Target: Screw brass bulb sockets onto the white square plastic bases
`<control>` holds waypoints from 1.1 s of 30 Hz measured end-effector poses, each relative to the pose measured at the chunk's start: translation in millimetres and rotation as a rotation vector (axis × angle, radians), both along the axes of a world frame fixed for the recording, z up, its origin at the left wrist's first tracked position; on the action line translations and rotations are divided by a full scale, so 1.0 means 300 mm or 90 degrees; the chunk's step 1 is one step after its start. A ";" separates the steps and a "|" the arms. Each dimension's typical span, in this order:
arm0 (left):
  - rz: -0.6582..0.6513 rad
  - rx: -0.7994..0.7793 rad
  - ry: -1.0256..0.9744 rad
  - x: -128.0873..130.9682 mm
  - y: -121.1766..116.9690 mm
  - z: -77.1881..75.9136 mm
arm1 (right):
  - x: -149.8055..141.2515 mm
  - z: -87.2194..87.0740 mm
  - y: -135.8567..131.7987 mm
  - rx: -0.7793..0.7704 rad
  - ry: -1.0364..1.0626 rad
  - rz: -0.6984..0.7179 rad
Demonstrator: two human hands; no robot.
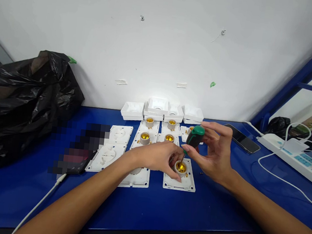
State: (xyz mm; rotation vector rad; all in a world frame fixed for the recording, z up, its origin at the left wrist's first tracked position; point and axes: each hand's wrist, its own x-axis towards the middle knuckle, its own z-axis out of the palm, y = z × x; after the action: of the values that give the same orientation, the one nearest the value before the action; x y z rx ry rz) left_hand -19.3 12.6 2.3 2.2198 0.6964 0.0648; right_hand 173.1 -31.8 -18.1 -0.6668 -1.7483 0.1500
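In my right hand (215, 153) is a screwdriver (195, 136) with a green and black handle, gripped between thumb and fingers. Its shaft points down into a lamp socket (181, 168) with a brass-coloured inside. That socket sits on a square white plate (188, 185) lying on the blue table. My left hand (163, 157) closes around the socket's left side, thumb in front and fingers behind, partly hidden. Further sockets (145, 138) on white plates stand behind and left of my left hand. A small dark screw (201, 173) lies right of the plate.
White square covers (157, 106) are piled against the wall. Two plates without sockets (109, 155) lie left, near a cabled, partly blurred device (78, 166). A black plastic bag (28, 107) fills the left side. A phone (242, 138) and white power strip (302, 158) lie right.
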 end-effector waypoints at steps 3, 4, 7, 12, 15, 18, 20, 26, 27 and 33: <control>-0.005 -0.008 -0.003 0.000 0.001 -0.004 | 0.001 0.002 -0.004 -0.003 -0.044 0.011; -0.007 -0.007 -0.006 0.000 0.002 -0.005 | 0.000 0.003 -0.005 -0.009 -0.048 0.010; -0.011 0.007 -0.011 0.000 0.005 -0.010 | -0.004 0.009 -0.005 -0.008 -0.025 -0.006; -0.015 0.011 -0.018 0.000 0.006 -0.012 | -0.001 0.009 -0.002 -0.012 -0.016 -0.001; -0.011 0.004 -0.016 -0.001 0.006 -0.011 | -0.001 0.009 -0.003 -0.008 -0.032 0.000; -0.010 0.015 -0.014 0.000 0.008 -0.012 | -0.002 0.011 -0.003 0.000 -0.025 -0.015; -0.014 0.016 -0.011 0.000 0.009 -0.014 | -0.003 0.011 -0.002 0.000 -0.021 -0.019; -0.008 0.003 -0.006 -0.001 0.007 -0.017 | -0.002 0.000 -0.003 -0.003 -0.038 -0.010; -0.010 0.002 -0.006 -0.001 0.007 -0.018 | -0.001 -0.001 -0.003 -0.003 -0.036 -0.007; -0.011 0.018 -0.013 -0.002 0.011 -0.022 | 0.004 -0.005 -0.004 -0.019 -0.014 0.010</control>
State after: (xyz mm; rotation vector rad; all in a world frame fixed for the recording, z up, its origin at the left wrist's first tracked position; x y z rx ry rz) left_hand -19.9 15.8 -4.2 2.2486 0.6692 0.0880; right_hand 174.5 -33.1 -19.5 -0.6788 -1.7755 0.1803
